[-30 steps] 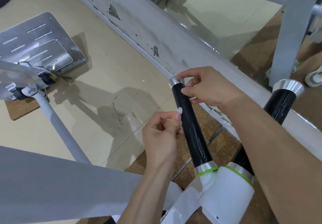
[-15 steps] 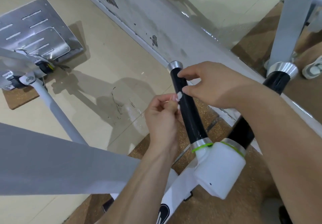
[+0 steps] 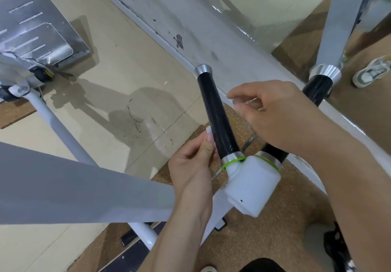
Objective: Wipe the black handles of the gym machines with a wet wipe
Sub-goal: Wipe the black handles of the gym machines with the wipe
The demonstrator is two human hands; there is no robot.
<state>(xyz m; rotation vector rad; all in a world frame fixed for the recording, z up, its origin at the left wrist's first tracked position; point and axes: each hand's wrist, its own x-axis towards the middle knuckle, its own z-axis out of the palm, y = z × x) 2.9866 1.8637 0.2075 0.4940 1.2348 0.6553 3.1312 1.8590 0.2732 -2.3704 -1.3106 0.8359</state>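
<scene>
- black handle (image 3: 215, 115): tilted, rises from white hub (image 3: 251, 187); silver cap (image 3: 203, 69) on far end.
- left hand (image 3: 193, 165): thumb and fingertips pressed together, pinching small white wet wipe (image 3: 209, 129).
- wet wipe: just beside lower section of black handle, left side; contact with it unclear.
- right hand (image 3: 275, 112): just right of black handle, apart from it; fingers curled, thumb tip near index tip; whether anything is pinched, cannot tell.
- second black handle (image 3: 316, 87): partly hidden behind right hand.
</scene>
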